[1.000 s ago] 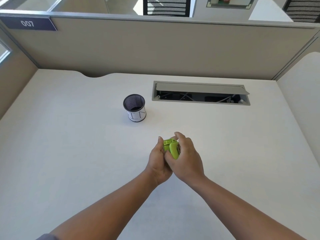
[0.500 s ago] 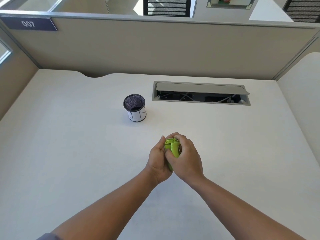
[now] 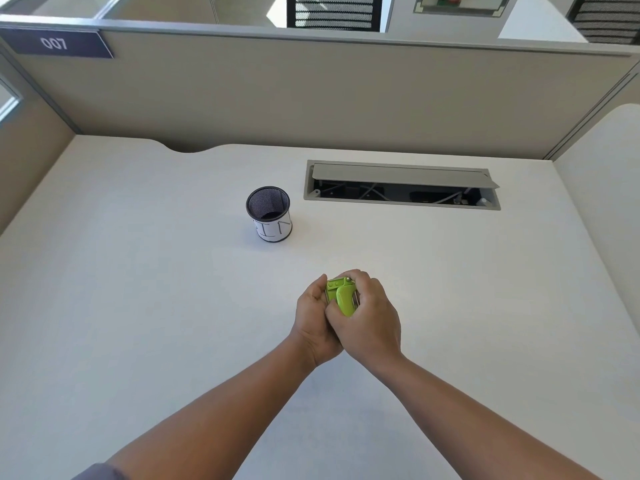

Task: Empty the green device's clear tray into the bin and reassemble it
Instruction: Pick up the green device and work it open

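Both hands together above counter [image 3: 138, 306]: left hand [image 3: 313, 320] and right hand [image 3: 370, 320] clamp green device [image 3: 341, 296]. Bin [image 3: 270, 214] upright, far left, well apart.

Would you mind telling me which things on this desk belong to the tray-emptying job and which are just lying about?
Part of the job:
green device, gripped by the left hand and the right hand
bin, a mesh cup standing farther back on the left

Just there:
cable hatch with its flap open
007 sign on the partition
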Tool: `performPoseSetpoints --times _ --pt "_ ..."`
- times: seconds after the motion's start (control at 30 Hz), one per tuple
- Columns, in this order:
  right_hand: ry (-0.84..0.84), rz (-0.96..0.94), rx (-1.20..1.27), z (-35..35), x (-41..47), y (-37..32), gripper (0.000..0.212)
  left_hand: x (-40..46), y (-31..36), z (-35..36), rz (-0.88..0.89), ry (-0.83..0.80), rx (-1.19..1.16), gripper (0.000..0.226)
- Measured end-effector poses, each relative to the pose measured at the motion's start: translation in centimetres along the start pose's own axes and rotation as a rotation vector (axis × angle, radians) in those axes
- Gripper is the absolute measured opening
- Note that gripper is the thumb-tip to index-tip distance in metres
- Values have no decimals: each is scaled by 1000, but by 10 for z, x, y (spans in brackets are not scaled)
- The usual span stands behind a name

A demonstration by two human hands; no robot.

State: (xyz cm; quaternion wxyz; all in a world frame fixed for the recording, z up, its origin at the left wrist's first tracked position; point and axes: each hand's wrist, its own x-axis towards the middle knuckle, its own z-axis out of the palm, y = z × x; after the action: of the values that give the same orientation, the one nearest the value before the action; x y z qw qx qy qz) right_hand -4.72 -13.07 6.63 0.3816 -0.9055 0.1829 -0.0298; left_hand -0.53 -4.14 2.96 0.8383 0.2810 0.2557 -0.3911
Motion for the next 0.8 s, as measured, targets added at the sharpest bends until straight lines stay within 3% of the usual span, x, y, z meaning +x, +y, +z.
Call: performPoseSetpoints --times 0.53,0.8 --pt "18 -16 -10 1 -2 1 53 -5 5 7 -43 58 21 55" --pt "12 -40 -6 -2 -2 -2 47 -10 10 12 -52 12 60 47"
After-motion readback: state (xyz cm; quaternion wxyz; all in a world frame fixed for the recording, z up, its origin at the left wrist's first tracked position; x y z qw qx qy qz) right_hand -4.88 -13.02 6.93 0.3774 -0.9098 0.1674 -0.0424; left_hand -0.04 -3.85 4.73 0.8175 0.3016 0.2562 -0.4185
